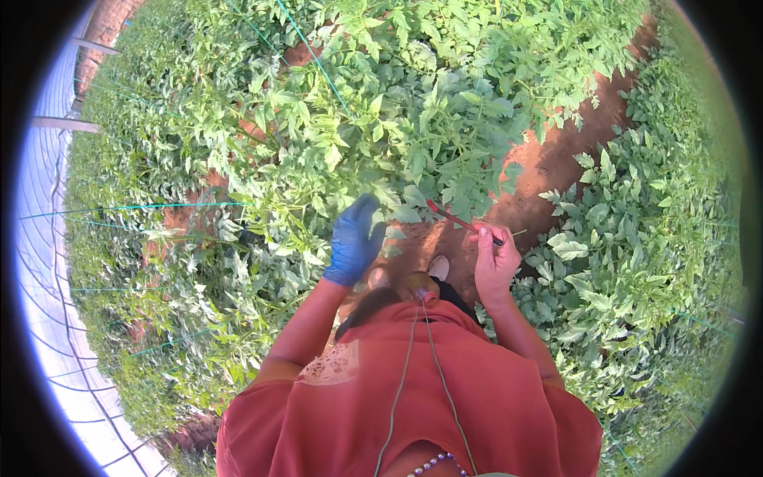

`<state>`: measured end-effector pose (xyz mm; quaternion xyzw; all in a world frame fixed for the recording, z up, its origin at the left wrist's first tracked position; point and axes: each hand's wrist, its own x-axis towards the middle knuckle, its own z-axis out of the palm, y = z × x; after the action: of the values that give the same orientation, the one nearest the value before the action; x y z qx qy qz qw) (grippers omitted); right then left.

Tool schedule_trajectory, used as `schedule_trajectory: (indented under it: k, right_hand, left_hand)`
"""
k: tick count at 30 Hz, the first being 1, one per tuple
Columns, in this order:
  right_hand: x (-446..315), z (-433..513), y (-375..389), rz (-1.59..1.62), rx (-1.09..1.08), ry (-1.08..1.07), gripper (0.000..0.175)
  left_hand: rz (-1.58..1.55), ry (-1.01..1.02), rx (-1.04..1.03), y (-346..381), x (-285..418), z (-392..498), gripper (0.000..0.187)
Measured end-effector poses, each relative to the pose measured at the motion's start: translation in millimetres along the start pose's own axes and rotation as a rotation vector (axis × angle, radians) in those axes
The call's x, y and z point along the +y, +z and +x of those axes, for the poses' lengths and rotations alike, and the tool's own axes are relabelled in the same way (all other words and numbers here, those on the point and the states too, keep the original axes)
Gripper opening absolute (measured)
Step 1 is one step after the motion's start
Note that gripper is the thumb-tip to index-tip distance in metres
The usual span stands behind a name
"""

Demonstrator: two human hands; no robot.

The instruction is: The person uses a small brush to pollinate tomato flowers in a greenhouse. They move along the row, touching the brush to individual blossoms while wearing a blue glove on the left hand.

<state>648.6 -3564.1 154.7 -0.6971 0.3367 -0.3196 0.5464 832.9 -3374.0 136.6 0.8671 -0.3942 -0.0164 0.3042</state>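
My left hand (356, 241), in a blue glove, reaches to the edge of the leafy tomato plants (411, 149). Its thumb stands apart from the fingers, and nothing shows between them; the fingertips are against or just in front of the leaves. In my bare right hand (496, 262) is a slender brush-like stick (456, 219) with a red tip and a dark shaft. That tip points up and left, close to a broad leaf (414, 195). A small bottle (424, 292) with a reddish neck hangs on a cord (411, 340) in front of my shirt.
Bare reddish soil (539, 161) forms a path between plant rows, with more foliage (620, 262) close on the right. Green strings (313, 56) run up among the plants. White greenhouse sheeting (39, 197) curves along the left. My shoe (439, 267) stands on the soil.
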Motion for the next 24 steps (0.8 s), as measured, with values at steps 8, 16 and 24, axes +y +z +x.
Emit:
schedule_trajectory:
  k: [8,16,24]
  right_hand:
    - [23.8,24.0,-84.6,0.016,0.175,0.124,0.017]
    - [33.5,45.3,-131.2,0.048,0.353,0.154,0.024]
    - [54.3,98.3,-176.6,0.048,0.459,0.124,0.025]
  left_hand:
    - [-0.055,0.091,-0.241,70.3,64.7,37.9,0.048]
    - [-0.061,0.217,-0.298,117.6,84.8,58.0,0.047]
    - [-0.112,0.284,-0.47,171.2,103.4,102.0,0.049]
